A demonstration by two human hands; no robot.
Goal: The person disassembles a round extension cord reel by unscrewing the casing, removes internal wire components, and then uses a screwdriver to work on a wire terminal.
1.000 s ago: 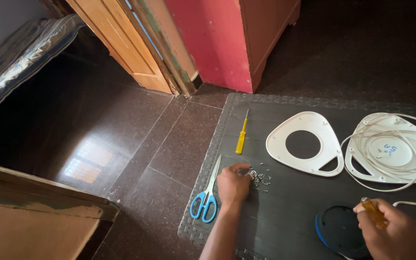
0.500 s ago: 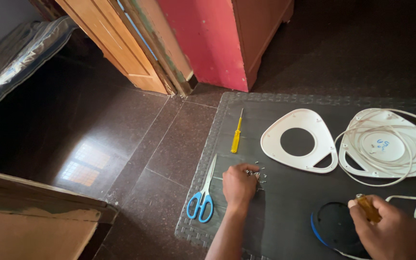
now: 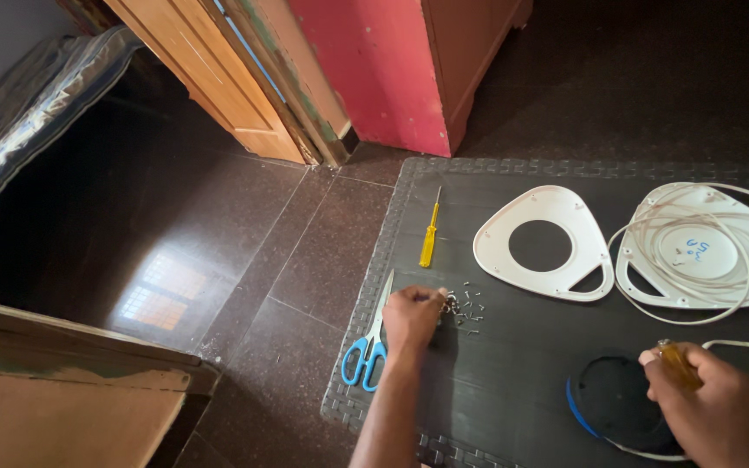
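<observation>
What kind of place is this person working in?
Probably a room in a home, used as a makeshift repair spot: a dark tiled floor, wooden door frames, and a black floor mat holding scissors and a yellow screwdriver.

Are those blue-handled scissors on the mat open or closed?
Closed. The scissors lie flat on the dark mat beside the left hand, blades together in one narrow line and the two handle loops side by side.

A home, by the look. Tiled floor [image 3: 218, 251], wooden door frame [image 3: 244, 95], a mattress [image 3: 28, 113]. Work lies on a floor mat [image 3: 513, 407].
</observation>
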